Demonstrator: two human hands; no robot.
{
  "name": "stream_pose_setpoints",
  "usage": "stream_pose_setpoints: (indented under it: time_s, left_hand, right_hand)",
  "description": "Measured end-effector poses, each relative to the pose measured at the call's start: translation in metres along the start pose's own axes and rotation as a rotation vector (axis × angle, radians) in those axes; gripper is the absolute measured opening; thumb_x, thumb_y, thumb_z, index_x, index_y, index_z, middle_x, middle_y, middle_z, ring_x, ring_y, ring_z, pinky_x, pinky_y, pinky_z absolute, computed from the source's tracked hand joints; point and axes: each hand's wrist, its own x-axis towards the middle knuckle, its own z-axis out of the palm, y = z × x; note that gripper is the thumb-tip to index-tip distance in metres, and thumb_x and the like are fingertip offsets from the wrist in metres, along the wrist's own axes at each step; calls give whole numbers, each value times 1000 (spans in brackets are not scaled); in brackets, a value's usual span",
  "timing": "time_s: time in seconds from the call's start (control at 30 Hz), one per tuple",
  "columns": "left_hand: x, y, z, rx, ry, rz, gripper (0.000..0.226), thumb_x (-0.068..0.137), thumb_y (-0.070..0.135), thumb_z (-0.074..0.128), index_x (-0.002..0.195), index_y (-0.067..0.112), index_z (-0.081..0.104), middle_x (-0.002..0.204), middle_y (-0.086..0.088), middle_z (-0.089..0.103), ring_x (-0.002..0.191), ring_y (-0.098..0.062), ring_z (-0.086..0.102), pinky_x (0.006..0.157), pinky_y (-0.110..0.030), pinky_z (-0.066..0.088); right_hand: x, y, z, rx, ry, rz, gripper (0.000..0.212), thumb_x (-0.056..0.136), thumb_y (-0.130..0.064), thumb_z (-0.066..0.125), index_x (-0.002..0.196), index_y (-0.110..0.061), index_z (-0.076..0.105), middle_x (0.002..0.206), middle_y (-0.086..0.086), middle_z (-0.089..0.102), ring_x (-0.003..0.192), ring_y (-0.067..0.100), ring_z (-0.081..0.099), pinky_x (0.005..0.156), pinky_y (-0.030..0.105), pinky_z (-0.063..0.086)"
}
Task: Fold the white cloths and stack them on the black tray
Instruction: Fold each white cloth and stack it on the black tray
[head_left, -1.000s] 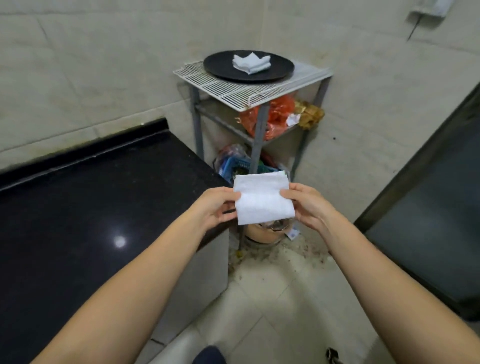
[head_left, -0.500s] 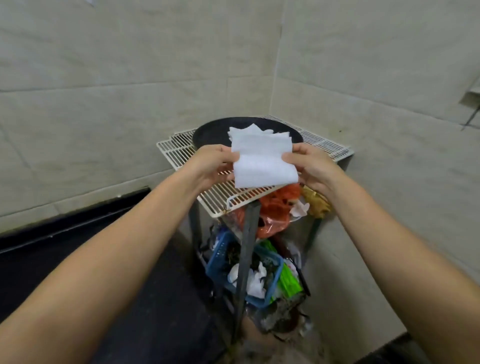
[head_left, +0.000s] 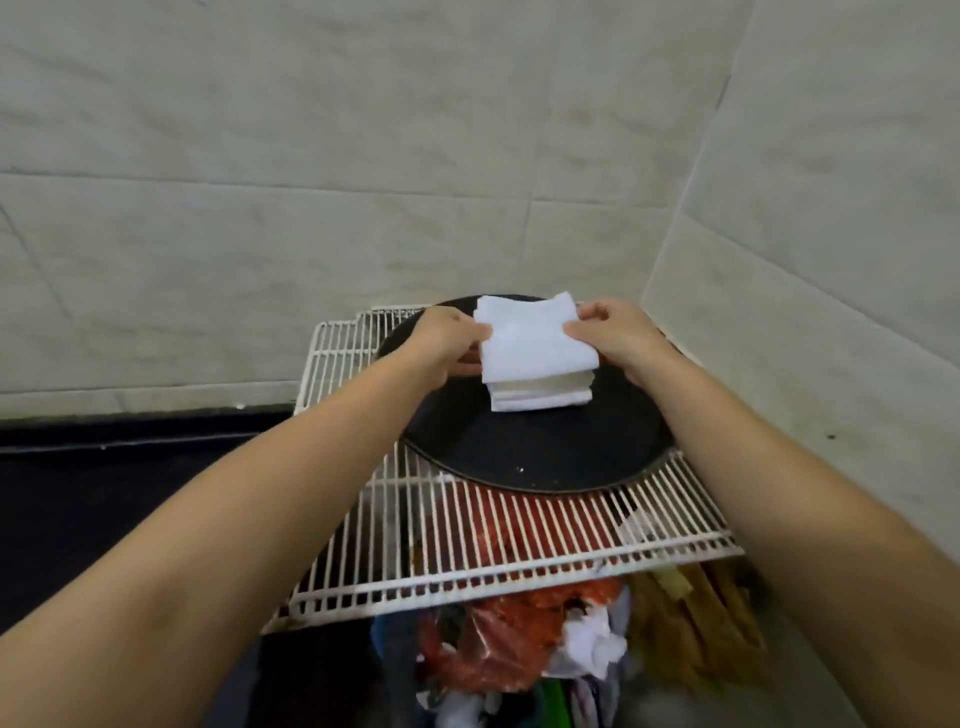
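A round black tray (head_left: 540, 457) lies on a white wire rack. On its far half sits a small stack of folded white cloths (head_left: 540, 397). A folded white cloth (head_left: 530, 343) rests on top of that stack, held at both sides. My left hand (head_left: 447, 338) pinches its left edge and my right hand (head_left: 613, 332) pinches its right edge. Both forearms reach over the rack from the near side.
The white wire rack (head_left: 498, 561) stands in a corner of tiled walls (head_left: 363, 182). Below it are red plastic bags (head_left: 498, 644), a white crumpled bag and other clutter. A black counter (head_left: 104, 519) lies to the left.
Both hands have carried the folded cloth from in front of the rack forward and down onto the stack on the tray. The view has moved closer to the rack.
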Motion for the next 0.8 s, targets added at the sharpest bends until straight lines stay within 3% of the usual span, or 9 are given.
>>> stream_pose_setpoints:
  time_s: [0.3,0.43,0.57,0.63,0.8]
  left_hand:
    - [16,-33,19,126,125,-31,25,93,17,57,70,12,47,72,-7,55,60,-16,54,49,-23,50]
    - [-5,-32,2,132,153,-10,20,96,29,51,94,8,53,80,-6,56,67,-16,56,56,-24,50]
    - [-56,-36,-58,147,224,99,17,97,24,48,84,14,51,75,-3,54,60,-13,53,46,-17,45]
    - [-98,-41,-101,172,299,152,16,97,20,47,83,14,51,72,-2,53,57,-12,51,42,-14,43]
    - [-238,-80,-236,412,535,170,13,96,21,48,91,11,54,72,1,58,59,-12,54,52,-23,44]
  right_hand:
    - [23,44,6,-53,-83,17,3,83,-13,63,84,-15,61,90,6,64,89,24,61,83,36,50]
    - [11,32,4,-89,25,-36,24,87,-24,62,108,-12,61,111,8,64,104,25,60,91,35,47]
    - [-25,-23,30,-205,67,-272,31,91,-24,56,118,-8,58,111,10,63,103,24,58,81,28,39]
    - [-51,-57,66,-231,5,-407,28,91,-21,54,114,-6,59,109,12,64,101,26,59,82,30,41]
    - [-165,-129,206,-266,-224,-686,24,89,-19,55,107,-7,63,107,14,64,103,30,58,90,38,46]
